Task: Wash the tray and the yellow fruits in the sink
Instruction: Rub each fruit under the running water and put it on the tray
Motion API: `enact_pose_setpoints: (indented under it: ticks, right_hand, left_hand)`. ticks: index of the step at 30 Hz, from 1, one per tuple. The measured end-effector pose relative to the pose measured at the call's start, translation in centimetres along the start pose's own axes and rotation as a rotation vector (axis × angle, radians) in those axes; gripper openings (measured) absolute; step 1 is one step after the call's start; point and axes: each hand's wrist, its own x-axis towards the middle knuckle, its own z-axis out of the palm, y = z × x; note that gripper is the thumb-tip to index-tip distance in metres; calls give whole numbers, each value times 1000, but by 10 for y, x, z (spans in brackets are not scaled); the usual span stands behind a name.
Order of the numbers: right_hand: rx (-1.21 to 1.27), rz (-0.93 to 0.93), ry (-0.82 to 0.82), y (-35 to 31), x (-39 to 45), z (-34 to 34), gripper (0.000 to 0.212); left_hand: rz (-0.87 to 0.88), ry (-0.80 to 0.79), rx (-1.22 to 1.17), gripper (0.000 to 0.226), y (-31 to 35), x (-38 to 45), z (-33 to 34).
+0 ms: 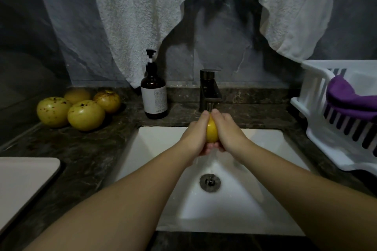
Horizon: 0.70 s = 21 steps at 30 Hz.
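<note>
Above the white sink [155, 140], both hands [212, 130] press together around a yellow fruit [211, 131] under the faucet [209, 89].

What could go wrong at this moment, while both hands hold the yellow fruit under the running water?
1. The wet yellow fruit is pressed only between the left hand and right hand; it may slip and drop into the sink.
2. Four unwashed fruits lie loose on the counter, and may roll if bumped.
</note>
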Motion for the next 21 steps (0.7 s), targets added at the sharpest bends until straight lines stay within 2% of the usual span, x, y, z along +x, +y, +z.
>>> enact_pose_setpoints:
  ticks: [2,4,5,9,12,15,17,19,21]
  right_hand:
    - [11,21,-36,1,-1,1,55]
    - [114,140,-129,1,-3,1,59]
    - [99,123,-133,1,-2,2,58]
    - [-118,-135,-41,1,0,-3,47]
    - [-60,-66,-57,-1,-2,-3,40]
    - [-153,-180,-48,0,-3,-4,33]
    - [-178,-222,-50,2,-3,-4,31]
    - [-132,-116,-54,-3,-4,-1,41]
    - [-160,-59,-27,-5,-3,1,48]
  left_hand:
    - [16,41,27,57,0,2,0]
    - [34,103,77,54,-2,3,0]
    - [19,94,60,55,-1,2,1]
    - [-32,-34,6,62,-1,-2,-2]
    - [3,-15,-4,64,-3,0,1]
    - [-30,-35,-63,69,-2,-2,1]
    - [-20,-29,-72,63,-3,-2,-3]
    - [16,17,-66,47,-2,-1,-3]
    - [16,34,-73,42,-3,-3,-2]
